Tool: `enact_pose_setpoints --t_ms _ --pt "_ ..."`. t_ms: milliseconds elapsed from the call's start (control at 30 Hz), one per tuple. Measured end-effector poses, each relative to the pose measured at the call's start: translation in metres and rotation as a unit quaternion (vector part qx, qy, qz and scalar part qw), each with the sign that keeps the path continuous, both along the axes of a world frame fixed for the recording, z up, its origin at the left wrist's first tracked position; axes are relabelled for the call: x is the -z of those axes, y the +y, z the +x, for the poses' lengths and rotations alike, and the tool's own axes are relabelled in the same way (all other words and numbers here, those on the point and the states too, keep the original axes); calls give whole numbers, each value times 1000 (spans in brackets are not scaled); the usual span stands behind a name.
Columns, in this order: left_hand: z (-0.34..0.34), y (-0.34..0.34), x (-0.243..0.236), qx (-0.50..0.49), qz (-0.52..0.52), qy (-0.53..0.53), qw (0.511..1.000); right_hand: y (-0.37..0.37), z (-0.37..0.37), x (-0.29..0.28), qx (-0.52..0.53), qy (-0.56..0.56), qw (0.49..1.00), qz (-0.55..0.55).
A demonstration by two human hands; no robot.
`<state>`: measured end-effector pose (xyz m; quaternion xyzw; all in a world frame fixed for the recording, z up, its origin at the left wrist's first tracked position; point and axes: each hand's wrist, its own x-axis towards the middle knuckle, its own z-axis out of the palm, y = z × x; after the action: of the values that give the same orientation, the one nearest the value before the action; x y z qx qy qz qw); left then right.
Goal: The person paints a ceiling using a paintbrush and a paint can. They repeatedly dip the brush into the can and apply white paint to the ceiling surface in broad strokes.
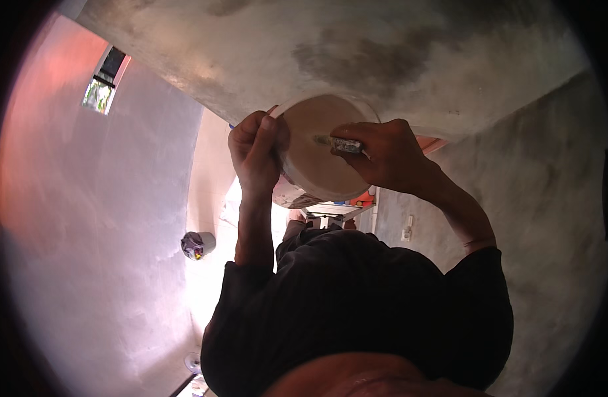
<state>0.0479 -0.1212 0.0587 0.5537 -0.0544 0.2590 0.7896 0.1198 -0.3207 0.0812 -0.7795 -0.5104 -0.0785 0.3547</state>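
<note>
In front of me, just under the sloping grey surface, is a round white bucket (297,196), its mouth turned toward me and its inside pale. My left hand (256,147) is closed on the bucket's left rim, thumb over the edge. Over the right side of the mouth, my right hand (391,159) grips a paintbrush (347,145) with a smeared, greyish metal band. The brush's short greenish tip points left, over the pale inside; whether it touches the contents I cannot tell.
A patchy grey ceiling or wall surface (410,59) comes close above the bucket. Below it are parts of a ladder (326,215). A small pale container (199,245) with dark stuff in it stands lower left. A narrow window (104,81) opens in the left wall; a switch plate (408,229) sits on the right wall.
</note>
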Motion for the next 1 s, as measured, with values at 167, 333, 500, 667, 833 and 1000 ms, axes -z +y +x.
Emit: enact_pose_setpoints --t_ms 167,333,500,667,833,1000 --pt "-2 6 4 -20 63 17 998 -3 1 13 5 -107 994 14" --pt "-2 10 12 -33 49 -41 997 -13 -16 14 52 -114 989 73" --pt "1 15 12 -2 44 -74 996 -18 -20 8 55 300 922 240" --pt "-2 8 10 -68 17 -47 996 -18 -14 13 17 542 810 223" --pt "-2 18 15 -28 50 -77 995 -16 -15 21 29 470 849 238" --pt "-3 14 17 -53 34 -24 998 -11 -5 44 86 5 983 165"
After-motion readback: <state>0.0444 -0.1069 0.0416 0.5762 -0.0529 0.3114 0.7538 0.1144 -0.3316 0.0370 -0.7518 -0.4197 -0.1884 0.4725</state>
